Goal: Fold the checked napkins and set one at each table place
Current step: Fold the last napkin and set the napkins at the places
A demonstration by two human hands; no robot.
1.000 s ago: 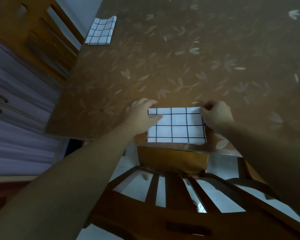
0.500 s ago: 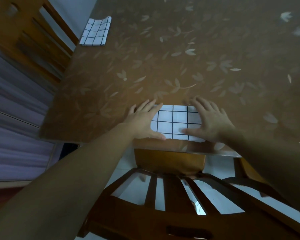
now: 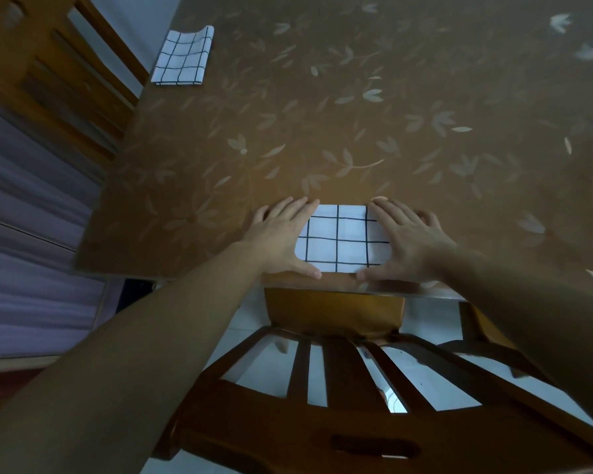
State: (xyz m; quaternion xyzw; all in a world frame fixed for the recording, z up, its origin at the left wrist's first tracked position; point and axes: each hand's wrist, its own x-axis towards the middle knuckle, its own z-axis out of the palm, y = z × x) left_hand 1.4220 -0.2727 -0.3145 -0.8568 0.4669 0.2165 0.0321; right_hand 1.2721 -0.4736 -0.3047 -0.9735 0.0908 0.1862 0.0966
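Inspecting the near edge of the bench [image 3: 322,131], we are finding the folded napkin [image 3: 339,239] lying crosswise, left hand [image 3: 281,239] and right hand [image 3: 408,239] each pressing one end, flat and uncurled.

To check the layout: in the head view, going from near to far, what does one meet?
The wooden chair → table → folded checked napkin, with the left hand and right hand flat on its ends → second folded napkin near the far-left table edge.
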